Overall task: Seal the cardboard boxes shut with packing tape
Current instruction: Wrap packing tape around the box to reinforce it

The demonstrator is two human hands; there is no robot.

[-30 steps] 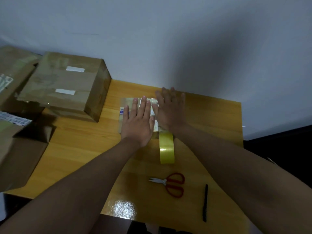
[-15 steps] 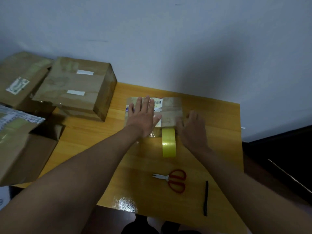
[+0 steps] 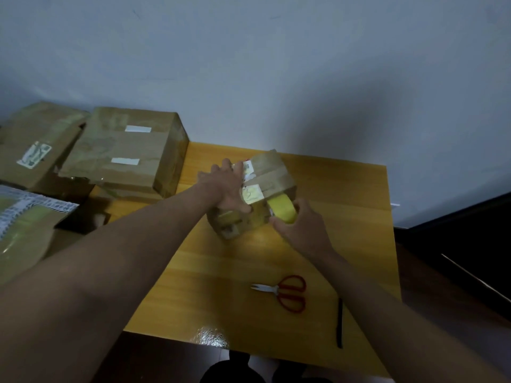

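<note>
Small box (image 3: 272, 176) now tipped up near table (image 3: 345, 244) centre, no longer lying flat. Left hand (image 3: 228, 189) presses flat at its 9 o'clock side; right hand (image 3: 300, 226) has grabbed tape roll (image 3: 282, 207) at 5 o'clock. Likely wrapping the strip round next.

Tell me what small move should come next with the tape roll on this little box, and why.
Probably draw the yellow tape roll further down the near side of the small box. The right hand holds the roll at the box's near top edge, a strip seems to run back over the top, and the left hand braces the tilted box. The scissors lie untouched nearby.
</note>
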